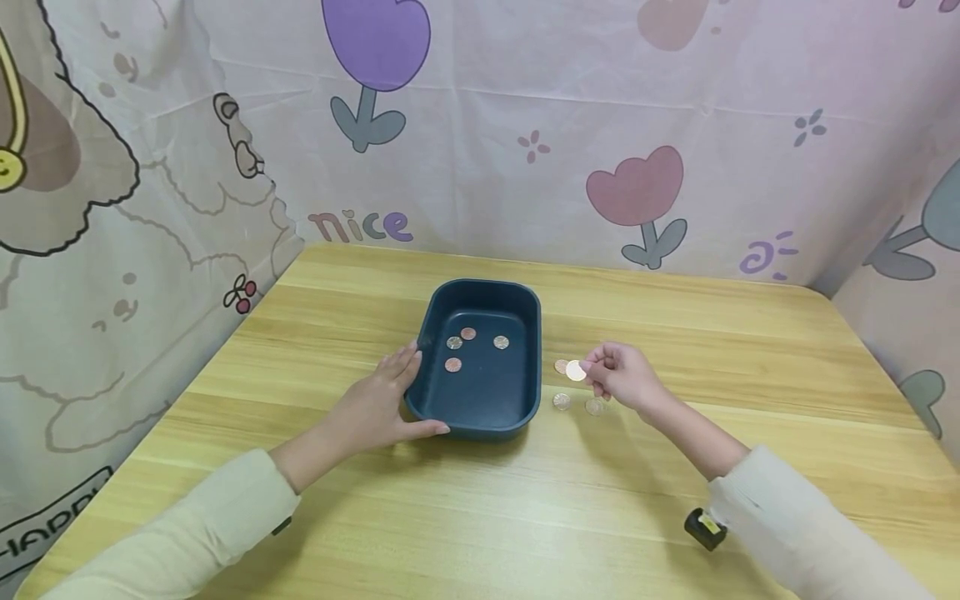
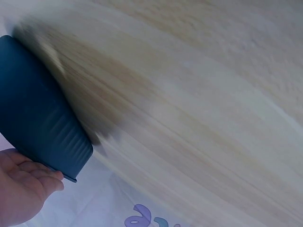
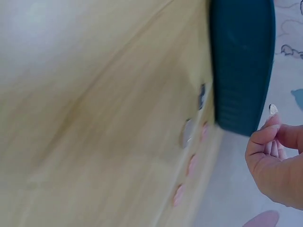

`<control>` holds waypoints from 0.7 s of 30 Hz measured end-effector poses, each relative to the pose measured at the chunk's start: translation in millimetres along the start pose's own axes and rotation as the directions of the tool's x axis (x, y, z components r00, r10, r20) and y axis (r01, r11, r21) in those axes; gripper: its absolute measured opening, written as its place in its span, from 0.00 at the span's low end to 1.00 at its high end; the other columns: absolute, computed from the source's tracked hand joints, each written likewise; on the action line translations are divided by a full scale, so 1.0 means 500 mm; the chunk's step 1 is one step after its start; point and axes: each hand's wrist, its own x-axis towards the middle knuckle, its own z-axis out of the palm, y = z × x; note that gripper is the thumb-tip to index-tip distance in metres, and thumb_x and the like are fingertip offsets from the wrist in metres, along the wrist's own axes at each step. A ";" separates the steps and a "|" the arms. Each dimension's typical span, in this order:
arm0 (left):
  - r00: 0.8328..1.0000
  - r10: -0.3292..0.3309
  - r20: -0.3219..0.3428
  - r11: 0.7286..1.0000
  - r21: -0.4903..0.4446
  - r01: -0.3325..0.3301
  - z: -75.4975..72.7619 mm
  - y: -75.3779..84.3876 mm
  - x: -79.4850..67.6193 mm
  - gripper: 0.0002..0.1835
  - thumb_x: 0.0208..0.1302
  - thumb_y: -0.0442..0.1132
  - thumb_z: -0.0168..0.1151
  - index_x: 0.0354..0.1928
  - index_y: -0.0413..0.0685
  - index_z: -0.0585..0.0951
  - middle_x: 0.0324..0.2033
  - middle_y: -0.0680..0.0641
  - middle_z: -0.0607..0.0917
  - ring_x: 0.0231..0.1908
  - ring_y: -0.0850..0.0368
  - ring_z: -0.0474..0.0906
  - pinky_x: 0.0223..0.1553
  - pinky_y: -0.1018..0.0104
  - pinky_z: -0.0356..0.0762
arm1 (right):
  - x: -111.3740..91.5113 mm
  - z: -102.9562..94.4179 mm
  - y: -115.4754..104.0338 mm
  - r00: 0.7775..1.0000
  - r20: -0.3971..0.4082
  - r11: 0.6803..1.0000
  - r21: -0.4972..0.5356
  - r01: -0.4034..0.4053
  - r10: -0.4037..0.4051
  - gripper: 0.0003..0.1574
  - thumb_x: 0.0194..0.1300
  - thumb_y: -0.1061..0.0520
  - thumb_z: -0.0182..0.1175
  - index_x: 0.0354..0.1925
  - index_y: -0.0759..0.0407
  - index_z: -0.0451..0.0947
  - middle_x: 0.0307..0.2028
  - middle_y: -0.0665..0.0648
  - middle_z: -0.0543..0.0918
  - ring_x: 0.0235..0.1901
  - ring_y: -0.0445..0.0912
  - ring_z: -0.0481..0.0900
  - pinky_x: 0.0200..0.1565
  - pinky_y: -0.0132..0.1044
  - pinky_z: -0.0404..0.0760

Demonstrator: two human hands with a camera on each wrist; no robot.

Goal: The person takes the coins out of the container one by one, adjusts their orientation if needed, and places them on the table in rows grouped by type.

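Observation:
A dark blue rectangular container [image 1: 486,429] stands on the table with several copper and silver coins lying inside, among them a copper coin [image 1: 453,365]. My left hand [image 1: 378,404] holds its near left corner, thumb along the front rim and fingers at the left side; the left wrist view shows those fingers bent at the rim. Right of the container, my right hand [image 1: 622,377] pinches a shiny coin [image 1: 575,370] between thumb and fingertips, above the table. Close by lie a copper coin [image 1: 561,366] and two silver coins [image 1: 561,402]. More copper coins [image 3: 191,165] show in the right wrist view.
The wood-grain table [image 1: 480,525] reaches back to a patterned cloth [image 1: 480,167] with tulips and lettering, which also hangs at both sides. A small black device [image 1: 705,529] sits at the right sleeve cuff.

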 end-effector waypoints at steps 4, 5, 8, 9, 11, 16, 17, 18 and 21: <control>1.000 0.002 0.000 1.000 0.005 -0.002 -0.001 0.000 -0.001 0.57 0.46 0.70 0.61 0.66 0.29 0.60 0.68 0.33 0.57 0.67 0.36 0.57 0.63 0.45 0.63 | -0.009 -0.014 0.020 0.999 -0.006 0.999 -0.019 -0.035 0.034 0.08 0.66 0.64 0.50 0.37 0.71 0.70 0.23 0.55 0.76 0.20 0.38 0.70 0.22 0.27 0.74; 1.000 0.001 0.000 1.000 0.006 -0.001 -0.001 -0.001 -0.001 0.57 0.46 0.69 0.61 0.66 0.29 0.60 0.68 0.33 0.57 0.67 0.36 0.57 0.63 0.45 0.63 | -0.011 -0.017 0.024 0.999 -0.008 0.999 -0.024 -0.040 0.039 0.08 0.66 0.64 0.50 0.37 0.71 0.70 0.24 0.55 0.76 0.20 0.38 0.70 0.22 0.27 0.74; 1.000 -0.003 0.005 1.000 0.009 0.003 -0.002 -0.001 -0.001 0.57 0.46 0.70 0.61 0.66 0.29 0.60 0.68 0.33 0.57 0.67 0.37 0.56 0.63 0.45 0.63 | -0.018 -0.026 0.039 0.998 -0.007 0.998 -0.035 -0.055 0.055 0.08 0.66 0.64 0.50 0.37 0.71 0.69 0.24 0.55 0.76 0.21 0.38 0.70 0.23 0.27 0.73; 1.000 -0.005 0.008 1.000 0.008 0.005 -0.002 0.000 -0.001 0.57 0.46 0.70 0.61 0.66 0.30 0.60 0.68 0.33 0.57 0.67 0.37 0.56 0.63 0.45 0.63 | -0.020 -0.029 0.044 0.998 -0.006 0.997 -0.037 -0.061 0.061 0.08 0.66 0.64 0.49 0.37 0.71 0.69 0.24 0.55 0.76 0.21 0.38 0.70 0.23 0.27 0.73; 1.000 -0.008 0.015 1.000 0.003 0.008 -0.002 0.000 -0.001 0.57 0.46 0.70 0.61 0.66 0.30 0.60 0.68 0.33 0.56 0.68 0.37 0.56 0.63 0.45 0.63 | -0.026 -0.033 0.055 0.998 -0.008 0.997 -0.042 -0.069 0.068 0.08 0.66 0.64 0.50 0.37 0.72 0.69 0.24 0.54 0.76 0.20 0.37 0.70 0.23 0.27 0.74; 1.000 -0.008 0.018 1.000 0.006 0.008 0.000 0.001 0.001 0.58 0.46 0.71 0.60 0.66 0.30 0.60 0.69 0.34 0.56 0.68 0.37 0.56 0.63 0.45 0.62 | -0.041 -0.045 0.091 0.995 0.003 0.992 -0.082 -0.099 0.100 0.09 0.67 0.64 0.50 0.37 0.73 0.69 0.23 0.54 0.77 0.20 0.38 0.72 0.24 0.27 0.76; 1.000 -0.009 0.017 1.000 0.006 0.008 0.000 0.001 0.001 0.58 0.46 0.71 0.60 0.66 0.30 0.60 0.69 0.34 0.56 0.68 0.37 0.56 0.63 0.45 0.62 | -0.044 -0.049 0.099 0.994 0.008 0.989 -0.095 -0.110 0.111 0.09 0.67 0.64 0.50 0.37 0.73 0.69 0.23 0.54 0.77 0.21 0.38 0.73 0.24 0.27 0.76; 1.000 -0.008 0.015 1.000 0.007 0.008 0.001 0.001 0.001 0.58 0.46 0.71 0.60 0.66 0.30 0.60 0.69 0.34 0.56 0.68 0.37 0.56 0.63 0.45 0.62 | -0.047 -0.052 0.105 0.992 0.011 0.987 -0.105 -0.123 0.125 0.09 0.67 0.63 0.49 0.37 0.73 0.69 0.23 0.53 0.77 0.21 0.38 0.73 0.24 0.27 0.76; 1.000 -0.010 0.015 1.000 0.006 0.010 0.000 0.000 0.001 0.58 0.46 0.71 0.60 0.66 0.30 0.60 0.69 0.34 0.56 0.67 0.37 0.56 0.63 0.45 0.62 | -0.053 -0.062 0.121 0.985 0.007 0.977 -0.131 -0.167 0.170 0.09 0.67 0.63 0.49 0.37 0.72 0.70 0.23 0.52 0.76 0.21 0.38 0.72 0.23 0.27 0.76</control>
